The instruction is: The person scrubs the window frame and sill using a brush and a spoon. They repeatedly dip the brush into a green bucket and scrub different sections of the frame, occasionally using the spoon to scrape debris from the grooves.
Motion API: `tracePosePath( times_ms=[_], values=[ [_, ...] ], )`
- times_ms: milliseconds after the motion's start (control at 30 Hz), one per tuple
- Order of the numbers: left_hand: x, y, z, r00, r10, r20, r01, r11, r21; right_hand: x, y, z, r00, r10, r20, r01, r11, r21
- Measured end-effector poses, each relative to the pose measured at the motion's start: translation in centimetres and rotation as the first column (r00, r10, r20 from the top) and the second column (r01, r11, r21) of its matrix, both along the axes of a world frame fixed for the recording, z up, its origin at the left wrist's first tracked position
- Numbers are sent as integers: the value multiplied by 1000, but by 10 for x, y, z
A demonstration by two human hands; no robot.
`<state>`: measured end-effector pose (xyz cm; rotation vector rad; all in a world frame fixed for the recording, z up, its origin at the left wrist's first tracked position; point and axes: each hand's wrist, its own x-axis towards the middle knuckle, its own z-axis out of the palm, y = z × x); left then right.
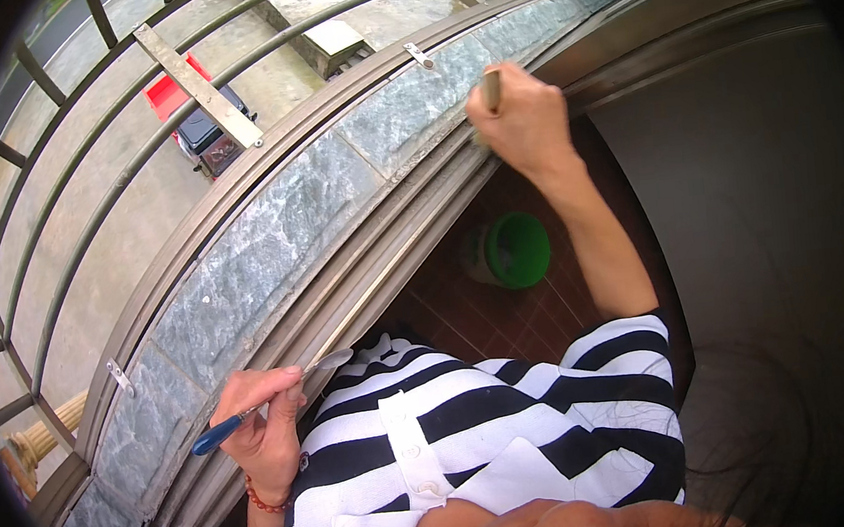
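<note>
My left hand [264, 416] grips a metal spoon with a blue handle [219, 434]. Its bowl [334, 359] points right, over the inner edge of the sliding-window track [362, 269]. Farther along the same track, my right hand [529, 115] is closed around a wooden handle [491, 92], held nearly upright. Pale bristles [483, 140] show below the fist, so it looks like a brush; its tip is at the track, mostly hidden by the hand. Grey stone tiles [262, 247] form the sill beside the track, with dusty grit along their edge.
A bucket with a green inside [530, 250] stands on the dark red tiled floor [441, 314] below. Beyond the sill, a metal guard railing [121, 177] overlooks a concrete yard with a red vehicle [206, 124]. To the right is a dark panel [747, 197].
</note>
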<state>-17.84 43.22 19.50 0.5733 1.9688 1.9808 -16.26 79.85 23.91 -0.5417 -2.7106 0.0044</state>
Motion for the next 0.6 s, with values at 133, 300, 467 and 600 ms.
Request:
tracePosePath(
  times_ms=[133,300,467,600],
  values=[
    [-1,-4,-1,999,-34,-20,35,999,28,4,-12,-19,998,-35,-58,29,994,-101],
    [-1,-6,-1,998,-64,-5,64,997,33,-8,-1,16,953,-111,-281,94,993,-73],
    [-2,-6,-1,994,-104,16,102,991,83,-10,3,-28,976,-157,-148,145,985,-91],
    [-2,-9,1,994,-84,68,79,993,86,-13,-14,-11,989,-136,-59,102,914,-392]
  ],
)
